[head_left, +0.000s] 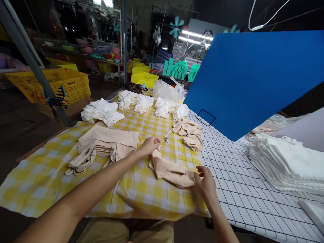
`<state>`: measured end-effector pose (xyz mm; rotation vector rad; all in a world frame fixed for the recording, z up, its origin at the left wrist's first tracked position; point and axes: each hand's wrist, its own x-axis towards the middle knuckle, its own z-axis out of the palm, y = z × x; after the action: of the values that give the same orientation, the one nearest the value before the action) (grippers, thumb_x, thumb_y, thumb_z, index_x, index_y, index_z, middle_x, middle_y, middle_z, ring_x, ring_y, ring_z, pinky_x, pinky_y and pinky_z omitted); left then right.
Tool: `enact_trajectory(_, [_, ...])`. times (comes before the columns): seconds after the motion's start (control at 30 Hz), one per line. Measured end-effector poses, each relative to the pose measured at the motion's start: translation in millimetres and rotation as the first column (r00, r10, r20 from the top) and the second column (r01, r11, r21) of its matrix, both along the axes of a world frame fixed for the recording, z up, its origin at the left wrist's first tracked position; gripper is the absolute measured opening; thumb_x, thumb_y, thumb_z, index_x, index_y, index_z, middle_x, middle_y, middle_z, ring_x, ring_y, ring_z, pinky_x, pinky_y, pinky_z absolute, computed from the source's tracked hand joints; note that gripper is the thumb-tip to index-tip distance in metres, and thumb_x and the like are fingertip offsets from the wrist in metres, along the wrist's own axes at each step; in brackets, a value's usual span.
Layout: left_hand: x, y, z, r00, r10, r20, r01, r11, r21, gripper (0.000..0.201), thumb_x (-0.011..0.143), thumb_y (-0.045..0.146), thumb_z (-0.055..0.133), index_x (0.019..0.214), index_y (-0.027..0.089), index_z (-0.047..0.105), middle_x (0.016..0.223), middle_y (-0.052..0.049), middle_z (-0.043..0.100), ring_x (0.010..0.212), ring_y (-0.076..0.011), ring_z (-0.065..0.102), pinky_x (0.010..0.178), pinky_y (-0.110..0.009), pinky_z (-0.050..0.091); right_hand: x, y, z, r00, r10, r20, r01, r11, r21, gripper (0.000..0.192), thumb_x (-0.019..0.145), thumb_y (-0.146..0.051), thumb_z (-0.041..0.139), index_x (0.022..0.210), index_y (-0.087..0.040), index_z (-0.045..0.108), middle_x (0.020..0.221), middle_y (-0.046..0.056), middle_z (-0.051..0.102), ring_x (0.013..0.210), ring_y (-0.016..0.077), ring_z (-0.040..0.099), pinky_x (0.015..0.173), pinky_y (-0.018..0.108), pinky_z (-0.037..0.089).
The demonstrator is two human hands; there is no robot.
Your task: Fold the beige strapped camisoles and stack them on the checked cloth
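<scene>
A beige garment lies stretched out on the yellow checked tablecloth in front of me. My left hand pinches its far end, near a thin strap. My right hand grips its near end at the edge where the yellow cloth meets the white grid-patterned surface. To the left lies a flat stack of beige garments with straps hanging toward me. A loose heap of beige garments sits just beyond the held piece.
White garment piles lie along the table's far side by a clear plastic bag. A stack of folded white fabric sits at right under a tilted blue board. Yellow crates stand at left.
</scene>
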<state>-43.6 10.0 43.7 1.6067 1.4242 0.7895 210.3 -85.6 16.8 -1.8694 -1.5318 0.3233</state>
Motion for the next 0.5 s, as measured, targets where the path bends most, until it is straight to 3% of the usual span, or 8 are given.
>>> enact_trajectory(0.1, [12, -15, -9.9, 0.98, -0.149, -0.136, 0.173, 0.966, 0.192, 0.022, 0.07, 0.028, 0.059, 0.089, 0.019, 0.061, 0.087, -0.002, 0.056, 0.081, -0.0167, 0.053, 0.074, -0.028, 0.043, -13, -8, -5.2, 0.978, 0.162, 0.131, -0.178, 0.978, 0.113, 0.02, 0.078, -0.03, 0.04, 0.086, -0.02, 0.055, 0.084, 0.009, 0.058, 0.075, 0.0211, 0.055, 0.066, 0.033, 0.042])
enact_trajectory(0.2, [31, -32, -15.5, 0.877, -0.267, -0.399, 0.398, 0.87, 0.293, 0.036, 0.067, 0.036, 0.064, 0.098, 0.018, 0.058, 0.104, -0.008, 0.054, 0.099, -0.0254, 0.05, 0.087, -0.037, 0.04, -24, -15, -9.3, 0.929, 0.31, 0.203, -0.316, 0.949, -0.004, 0.022, 0.083, -0.035, 0.04, 0.082, -0.021, 0.058, 0.082, 0.008, 0.061, 0.075, 0.0215, 0.056, 0.067, 0.031, 0.04])
enact_trajectory(0.33, [48, -39, -21.6, 0.831, -0.197, -0.52, 0.325, 0.931, 0.167, 0.023, 0.066, 0.018, 0.061, 0.088, 0.012, 0.06, 0.101, -0.015, 0.057, 0.105, -0.0315, 0.048, 0.091, -0.042, 0.035, -28, -18, -17.1, 0.956, 0.22, 0.195, -0.184, 0.965, -0.188, 0.019, 0.078, -0.037, 0.051, 0.083, -0.02, 0.058, 0.073, 0.007, 0.064, 0.068, 0.0218, 0.058, 0.061, 0.029, 0.038])
enact_trajectory(0.43, [44, -27, -21.4, 0.852, -0.197, -0.485, 0.278, 0.955, 0.1, 0.007, 0.07, 0.015, 0.054, 0.069, 0.014, 0.061, 0.077, -0.011, 0.061, 0.085, -0.027, 0.057, 0.078, -0.036, 0.041, -21, -23, -13.8, 0.954, 0.301, -0.005, -0.29, 0.916, -0.278, 0.016, 0.077, -0.036, 0.051, 0.073, -0.021, 0.055, 0.057, 0.0, 0.057, 0.055, 0.017, 0.052, 0.052, 0.025, 0.035])
enact_trajectory(0.5, [33, -14, -14.9, 0.872, -0.194, -0.45, 0.257, 0.963, 0.083, 0.017, 0.076, 0.023, 0.05, 0.064, 0.015, 0.06, 0.065, -0.006, 0.059, 0.071, -0.022, 0.057, 0.067, -0.03, 0.042, -13, -26, -2.9, 0.915, 0.375, -0.147, -0.4, 0.889, -0.222, 0.021, 0.078, -0.039, 0.052, 0.068, -0.02, 0.055, 0.057, 0.0, 0.057, 0.055, 0.0159, 0.051, 0.051, 0.024, 0.036])
